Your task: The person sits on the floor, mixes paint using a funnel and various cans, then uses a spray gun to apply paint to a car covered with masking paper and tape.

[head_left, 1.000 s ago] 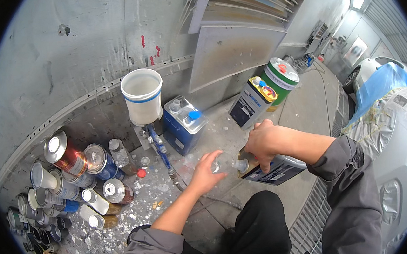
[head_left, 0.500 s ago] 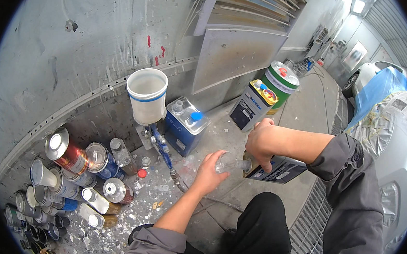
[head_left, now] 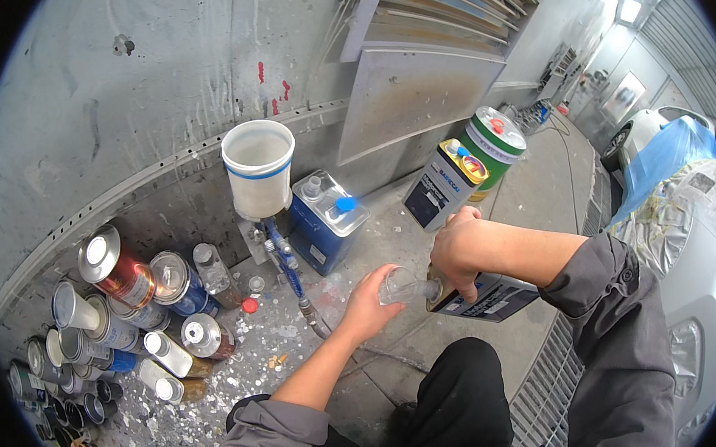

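Note:
My left hand (head_left: 371, 303) holds a small clear plastic cup (head_left: 401, 285) low over the floor. My right hand (head_left: 455, 245) grips a dark rectangular metal can (head_left: 488, 297) that is tipped over, its spout pressed against the cup's rim. A spray gun with a blue body (head_left: 283, 260) stands in a holder just left of my left hand, carrying a large white cup with a blue band (head_left: 259, 171) on top.
A blue rectangular can (head_left: 328, 220), a grey can with a yellow top (head_left: 443, 182) and a green and white drum (head_left: 492, 145) stand by the grey wall. Several paint tins and bottles (head_left: 118, 304) crowd the paint-spattered floor at left. A masked white car (head_left: 686, 220) is at right.
The tilted can and the clear cup have come together at the spout. My hands have barely shifted otherwise.

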Demonstrator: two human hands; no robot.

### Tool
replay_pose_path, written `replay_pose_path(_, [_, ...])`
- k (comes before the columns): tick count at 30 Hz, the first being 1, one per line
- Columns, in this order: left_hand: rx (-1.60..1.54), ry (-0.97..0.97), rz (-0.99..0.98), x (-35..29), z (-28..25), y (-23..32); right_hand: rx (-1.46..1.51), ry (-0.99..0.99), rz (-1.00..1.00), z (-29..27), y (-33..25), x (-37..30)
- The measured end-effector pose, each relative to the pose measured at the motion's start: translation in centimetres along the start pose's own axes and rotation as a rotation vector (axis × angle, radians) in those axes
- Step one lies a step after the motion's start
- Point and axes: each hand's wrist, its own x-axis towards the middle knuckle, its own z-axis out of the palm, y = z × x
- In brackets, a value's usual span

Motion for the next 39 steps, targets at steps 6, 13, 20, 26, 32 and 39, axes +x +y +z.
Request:
replay_pose_path(6, [0.01,0.0,-0.038,0.0,-0.1,0.0,0.021,0.045,0.005,0.4,0.4,-0.2])
replay_pose_path(13, [-0.115,0.132,-0.099,0.8,-0.8,0.9,0.457,0.548,-0.181,9.0,5.1,1.4])
replay_pose_path(20, [-0.146,0.26,-0.106,-0.2,-4.1,2.7,1.198,0.901,-0.002,17.0,1.2,20.0])
replay_pose_path(26, [-0.17,0.289,-0.145,-3.5,-6.1,4.8,1.407,0.975,0.382,8.8,-2.0,29.9])
replay_pose_path(32, [-0.201,0.24,-0.154,-3.7,-6.4,6.3,1.37,1.096,0.432,8.4,-1.1,34.9])
replay_pose_path(39, [-0.345,0.231,-0.18,-3.6,-6.8,5.1,1.333,1.521,0.042,-2.1,-3.5,26.6])
